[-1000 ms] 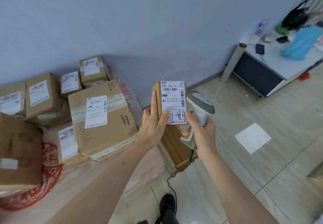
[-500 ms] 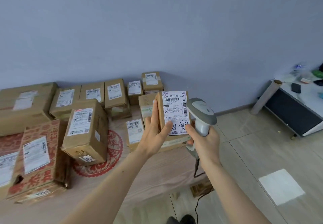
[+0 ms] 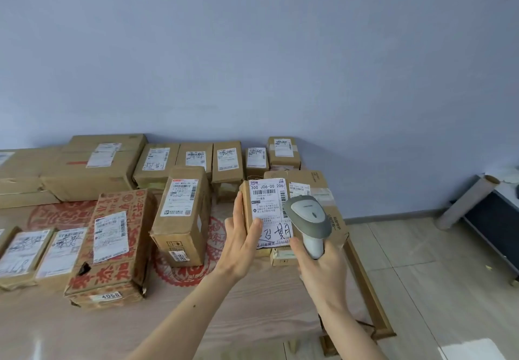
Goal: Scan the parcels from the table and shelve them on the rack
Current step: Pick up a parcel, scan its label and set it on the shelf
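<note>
L: my left hand [image 3: 241, 243] gripped the small parcel [image 3: 265, 213] upright above the table's right edge [image 3: 365, 284] | R: right hand [image 3: 320, 264] clasped the scanner [image 3: 307, 216] beside its label; bare floor [image 3: 435, 275] rightward

Small brown cardboard parcel [image 3: 265, 213], matt with a smooth white paper label. Grey plastic handheld scanner [image 3: 309, 219] has a slight sheen. Pale wood-grain table [image 3: 252, 317] looks glossy, like clear film's over it.

Your left hand [image 3: 242, 243] holds a small parcel [image 3: 266, 213] upright above the tabletop [image 3: 196, 317]; your right hand [image 3: 323, 270] grips the scanner [image 3: 309, 219] beside its label.
</note>
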Demonstrator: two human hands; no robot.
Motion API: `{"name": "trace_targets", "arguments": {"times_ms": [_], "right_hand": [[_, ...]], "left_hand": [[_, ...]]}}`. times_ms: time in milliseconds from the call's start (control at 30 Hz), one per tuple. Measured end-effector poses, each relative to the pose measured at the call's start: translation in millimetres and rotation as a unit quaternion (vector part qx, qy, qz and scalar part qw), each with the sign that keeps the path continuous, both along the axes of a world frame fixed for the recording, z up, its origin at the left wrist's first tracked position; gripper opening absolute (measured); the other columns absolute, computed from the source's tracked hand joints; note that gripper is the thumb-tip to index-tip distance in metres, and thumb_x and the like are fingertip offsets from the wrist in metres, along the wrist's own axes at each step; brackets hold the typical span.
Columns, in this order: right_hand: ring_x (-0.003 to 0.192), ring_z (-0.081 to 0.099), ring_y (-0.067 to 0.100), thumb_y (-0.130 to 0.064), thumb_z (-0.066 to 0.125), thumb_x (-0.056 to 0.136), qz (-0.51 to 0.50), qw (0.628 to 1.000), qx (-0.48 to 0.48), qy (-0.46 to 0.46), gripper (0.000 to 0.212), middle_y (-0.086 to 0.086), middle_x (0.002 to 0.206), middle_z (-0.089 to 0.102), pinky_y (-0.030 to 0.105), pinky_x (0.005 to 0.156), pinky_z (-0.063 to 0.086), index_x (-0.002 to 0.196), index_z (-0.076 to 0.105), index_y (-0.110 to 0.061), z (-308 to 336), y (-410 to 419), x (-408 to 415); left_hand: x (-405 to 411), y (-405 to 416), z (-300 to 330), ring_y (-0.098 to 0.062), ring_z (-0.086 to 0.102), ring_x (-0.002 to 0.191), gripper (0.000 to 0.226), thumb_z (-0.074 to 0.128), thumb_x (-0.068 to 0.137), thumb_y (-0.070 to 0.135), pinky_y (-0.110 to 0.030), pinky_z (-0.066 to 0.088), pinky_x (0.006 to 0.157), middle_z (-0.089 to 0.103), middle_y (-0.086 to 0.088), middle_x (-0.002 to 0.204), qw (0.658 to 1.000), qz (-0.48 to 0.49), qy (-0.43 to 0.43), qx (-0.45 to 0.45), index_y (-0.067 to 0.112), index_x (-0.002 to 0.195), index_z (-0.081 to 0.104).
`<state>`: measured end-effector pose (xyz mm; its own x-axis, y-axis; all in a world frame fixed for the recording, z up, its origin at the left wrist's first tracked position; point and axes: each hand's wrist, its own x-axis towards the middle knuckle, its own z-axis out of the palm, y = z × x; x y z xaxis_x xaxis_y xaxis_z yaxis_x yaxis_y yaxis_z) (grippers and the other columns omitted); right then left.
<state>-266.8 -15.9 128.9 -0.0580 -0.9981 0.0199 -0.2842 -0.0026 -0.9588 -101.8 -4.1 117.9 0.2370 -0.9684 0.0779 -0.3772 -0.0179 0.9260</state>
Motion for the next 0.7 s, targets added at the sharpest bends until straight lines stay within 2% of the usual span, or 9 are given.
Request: {"name": "trace_targets", "arguments": {"times_ms": [100,233,367,567,700], "right_hand": [[0.056,0.061,0.023,-0.029,0.078,0.084,-0.017,1.0,0.005,0.015,0.027,-0.004,0.053,0.06,0.05,0.06,0.056,0.069,0.057,-0.021,-9,7,-7],[0.059,0.064,0.025,-0.032,0.075,0.085,-0.032,0.999,0.027,0.034,0.023,0.0,0.058,0.061,0.051,0.061,0.058,0.073,0.057,-0.024,-22,12,-19],[0.059,0.063,0.027,-0.031,0.075,0.085,-0.028,0.998,0.049,0.021,0.024,0.004,0.058,0.06,0.055,0.062,0.058,0.074,0.058,-0.019,-25,16,-19],[0.057,0.059,0.017,-0.031,0.074,0.086,0.0,0.999,0.033,0.01,0.024,-0.007,0.054,0.058,0.048,0.065,0.056,0.072,0.055,-0.024,-8,18,-1],[0.054,0.056,0.015,-0.032,0.073,0.086,0.031,0.999,0.017,0.011,0.025,-0.008,0.055,0.057,0.04,0.057,0.051,0.072,0.053,-0.026,1,17,11]], "left_hand": [[4,-1,-4,0.015,0.021,0.102,0.086,0.025,0.081,0.078,-0.034,0.015,0.105,0.02,0.02,0.149,1.0,0.017,0.009,0.013,0.05,0.154,-0.012],[6,-6,-9,0.009,0.024,0.108,0.087,0.026,0.082,0.079,-0.036,0.017,0.106,0.029,0.009,0.144,0.999,0.025,0.021,0.019,0.05,0.154,-0.013],[3,-11,-12,0.009,0.024,0.104,0.086,0.026,0.081,0.081,-0.036,0.018,0.104,0.031,0.005,0.139,0.999,0.018,0.025,0.027,0.054,0.152,-0.014],[4,-13,-14,0.009,0.022,0.103,0.086,0.026,0.081,0.081,-0.034,0.02,0.103,0.029,0.004,0.142,0.999,0.012,0.02,0.031,0.055,0.151,-0.015],[6,-12,-13,0.01,0.028,0.094,0.085,0.024,0.082,0.078,-0.032,0.018,0.104,0.024,0.007,0.143,1.0,0.009,0.013,0.025,0.051,0.153,-0.016]]}}
